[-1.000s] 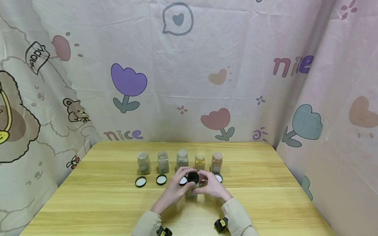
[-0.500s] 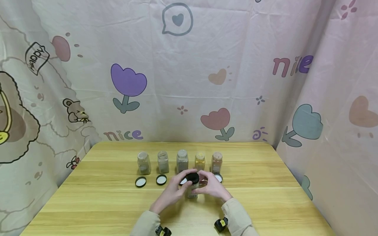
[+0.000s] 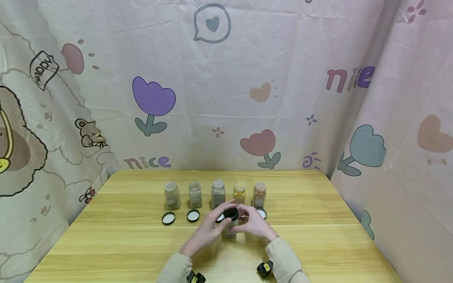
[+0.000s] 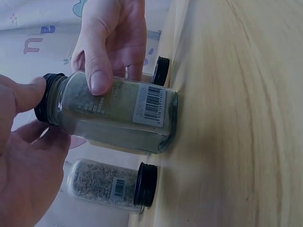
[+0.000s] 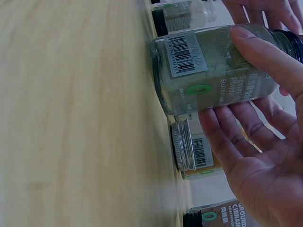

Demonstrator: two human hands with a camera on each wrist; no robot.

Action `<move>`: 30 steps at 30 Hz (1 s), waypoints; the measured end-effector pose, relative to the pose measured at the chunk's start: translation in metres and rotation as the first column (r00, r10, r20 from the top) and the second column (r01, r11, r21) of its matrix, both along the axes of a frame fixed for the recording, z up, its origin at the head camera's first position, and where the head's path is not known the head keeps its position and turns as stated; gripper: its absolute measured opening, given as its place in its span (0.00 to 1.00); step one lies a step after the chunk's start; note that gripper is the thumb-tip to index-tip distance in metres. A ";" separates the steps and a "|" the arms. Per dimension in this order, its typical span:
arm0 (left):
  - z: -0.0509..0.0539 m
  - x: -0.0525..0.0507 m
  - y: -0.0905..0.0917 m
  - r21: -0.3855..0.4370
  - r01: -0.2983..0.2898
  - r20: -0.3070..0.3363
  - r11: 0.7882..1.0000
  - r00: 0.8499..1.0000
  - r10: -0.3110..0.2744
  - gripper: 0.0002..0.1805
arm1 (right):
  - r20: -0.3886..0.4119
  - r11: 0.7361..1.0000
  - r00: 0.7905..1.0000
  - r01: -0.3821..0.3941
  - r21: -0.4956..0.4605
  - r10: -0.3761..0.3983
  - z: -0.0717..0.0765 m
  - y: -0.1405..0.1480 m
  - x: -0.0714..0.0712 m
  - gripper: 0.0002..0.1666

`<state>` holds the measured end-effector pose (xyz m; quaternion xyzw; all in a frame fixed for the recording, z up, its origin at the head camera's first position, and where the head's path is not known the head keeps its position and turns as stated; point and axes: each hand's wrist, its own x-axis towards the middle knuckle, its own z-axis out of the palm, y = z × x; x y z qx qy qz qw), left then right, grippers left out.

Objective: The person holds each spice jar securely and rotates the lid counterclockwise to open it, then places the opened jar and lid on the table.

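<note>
In front of me a square glass spice jar (image 3: 231,232) of greenish-grey powder stands upright on the wooden table, its barcode label (image 4: 150,105) low on one side. My left hand (image 3: 209,227) pinches the jar's black lid (image 3: 231,214) between thumb and fingers. The lid sits at the jar's neck; how tight it is I cannot tell. Around the jar's body my right hand (image 3: 255,224) wraps its thumb and fingers, as the right wrist view shows with the thumb (image 5: 258,49) across the upper glass.
Behind stands a row of several uncapped jars, among them a yellow one (image 3: 239,192) and a reddish-brown one (image 3: 259,195). Upturned lids lie before them, including the leftmost lid (image 3: 168,218) and another lid (image 3: 193,215). A patterned cloth (image 3: 219,78) hangs past the table's back edge.
My left fingers have shifted slightly around the black lid's rim. The jar and my right hand hold their place.
</note>
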<state>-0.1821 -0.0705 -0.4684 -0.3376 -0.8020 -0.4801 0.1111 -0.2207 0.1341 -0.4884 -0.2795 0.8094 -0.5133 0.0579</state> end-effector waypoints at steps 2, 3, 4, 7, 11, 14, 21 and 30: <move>0.000 0.000 0.000 0.002 0.015 -0.004 1.000 1.000 -0.015 0.22 | 0.001 1.000 1.000 0.006 0.000 -0.006 0.000 0.000 0.000 0.29; 0.000 0.000 0.000 0.006 0.015 -0.014 1.000 1.000 -0.015 0.22 | 0.004 1.000 1.000 0.008 -0.002 -0.008 0.000 0.000 0.000 0.29; 0.000 0.000 0.001 0.011 0.011 -0.027 1.000 1.000 -0.011 0.22 | 0.004 1.000 1.000 0.007 -0.002 -0.007 0.000 0.000 0.001 0.29; -0.002 -0.001 0.004 0.034 -0.009 -0.066 0.999 0.998 0.011 0.21 | 0.010 1.000 1.000 0.006 -0.001 -0.006 0.001 0.000 0.001 0.29; -0.004 -0.002 0.008 0.064 -0.063 -0.083 0.996 0.994 0.068 0.20 | 0.014 1.000 1.000 0.001 0.003 -0.001 0.003 0.000 0.002 0.27; -0.004 -0.001 0.010 0.065 -0.102 -0.082 0.993 0.991 0.107 0.20 | 0.009 1.000 1.000 -0.003 -0.002 0.003 0.003 0.000 0.002 0.26; -0.001 0.000 0.005 0.022 -0.022 -0.026 1.000 0.999 0.022 0.22 | -0.002 1.000 1.000 0.004 0.010 -0.004 0.001 0.000 0.001 0.27; -0.001 -0.001 0.007 0.045 -0.054 -0.072 0.998 0.996 0.057 0.21 | 0.000 1.000 1.000 -0.007 -0.005 0.007 0.002 0.000 0.001 0.26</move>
